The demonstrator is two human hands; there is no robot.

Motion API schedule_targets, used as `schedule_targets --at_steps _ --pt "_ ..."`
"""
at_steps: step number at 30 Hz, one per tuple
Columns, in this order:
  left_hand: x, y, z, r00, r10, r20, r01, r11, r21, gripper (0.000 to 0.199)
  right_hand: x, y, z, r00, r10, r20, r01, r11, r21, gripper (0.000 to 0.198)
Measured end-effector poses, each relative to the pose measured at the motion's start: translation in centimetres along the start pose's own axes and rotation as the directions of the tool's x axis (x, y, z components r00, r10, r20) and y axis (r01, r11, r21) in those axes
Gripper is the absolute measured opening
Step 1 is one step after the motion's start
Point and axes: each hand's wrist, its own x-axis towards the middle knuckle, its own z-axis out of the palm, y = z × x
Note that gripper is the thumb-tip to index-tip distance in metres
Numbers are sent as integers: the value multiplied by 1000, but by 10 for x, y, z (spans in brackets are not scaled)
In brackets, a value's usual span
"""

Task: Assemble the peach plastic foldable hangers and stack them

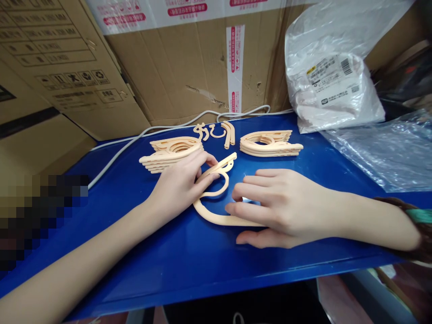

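Observation:
My left hand (187, 175) pinches a cream plastic hanger part (221, 182) between thumb and fingers, near its ring and straight bar. From there a curved arm of the part sweeps down and runs rightward under my right hand (276, 207). The fingers of that hand are spread, with the thumb below the curved arm and the other fingers above it; its palm side is hidden. Just behind my left hand lies a stack of similar hanger parts (168, 155). Another stack of hanger parts (270, 144) is behind my right hand.
Small hooks (218, 131) and short curved strips (229, 135) lie at the back of the blue table (162, 261). A white cable (182, 123) runs along cardboard boxes (189, 72). At right are a white plastic parcel bag (330, 85) and clear plastic wrap (394, 153).

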Motion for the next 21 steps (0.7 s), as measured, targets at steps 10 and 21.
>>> schedule_targets --at_steps 10,21 --pt "-1 -4 2 1000 29 -8 -29 1000 -7 23 -1 7 4 998 43 38 -46 996 81 28" --pt "0 -3 1 1000 24 11 -24 1000 3 24 1 15 5 985 106 136 -122 986 116 24"
